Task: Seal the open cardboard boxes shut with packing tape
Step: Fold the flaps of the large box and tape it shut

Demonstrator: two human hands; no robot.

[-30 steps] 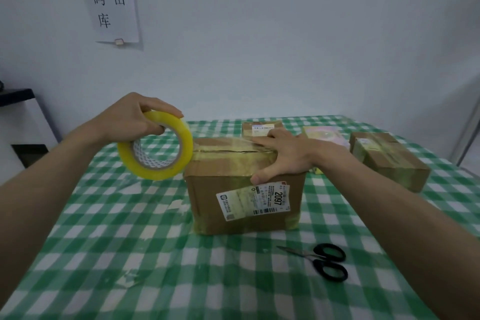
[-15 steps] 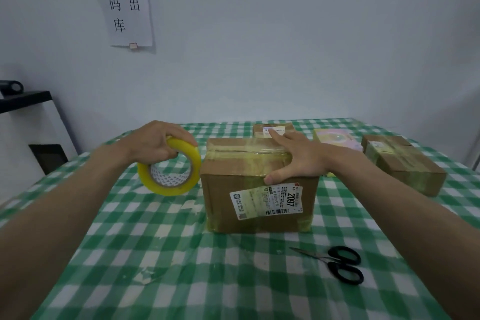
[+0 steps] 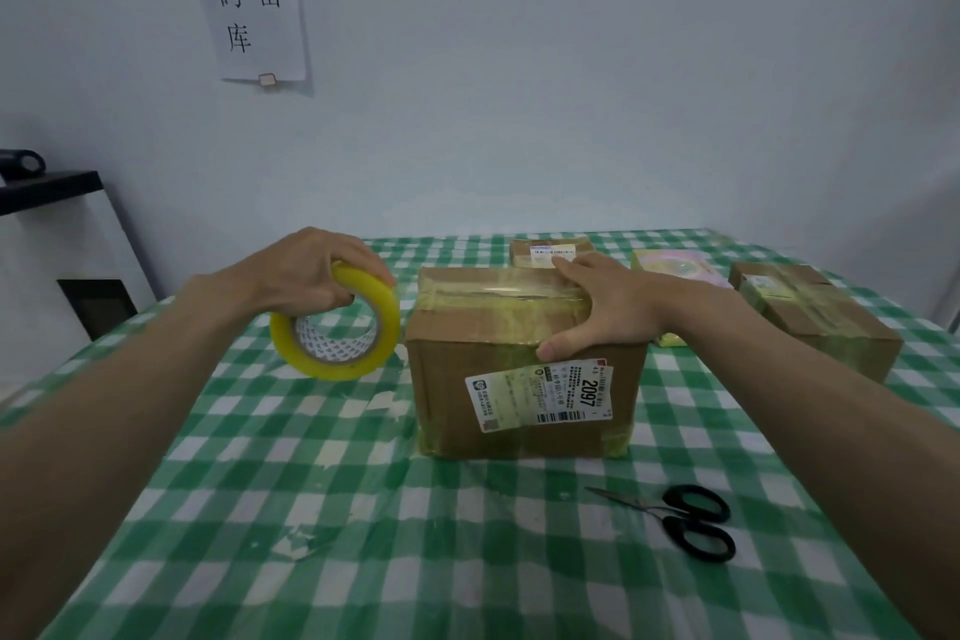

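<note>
My left hand (image 3: 311, 270) grips the yellow tape roll (image 3: 336, 327), fingers curled over its rim, holding it above the checked worktop (image 3: 260, 483) just left of the cardboard box (image 3: 524, 374). My right hand (image 3: 608, 307) lies flat on the box's taped top, fingers spread, thumb pressing its front edge above the shipping label (image 3: 540, 395). Black scissors (image 3: 685, 520) lie in front; another taped box (image 3: 815, 317) sits off to the right.

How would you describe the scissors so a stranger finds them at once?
Start at the big cardboard box in the middle of the checked table. The scissors lie flat in front of it, toward the right. They alone have black loop handles.
</note>
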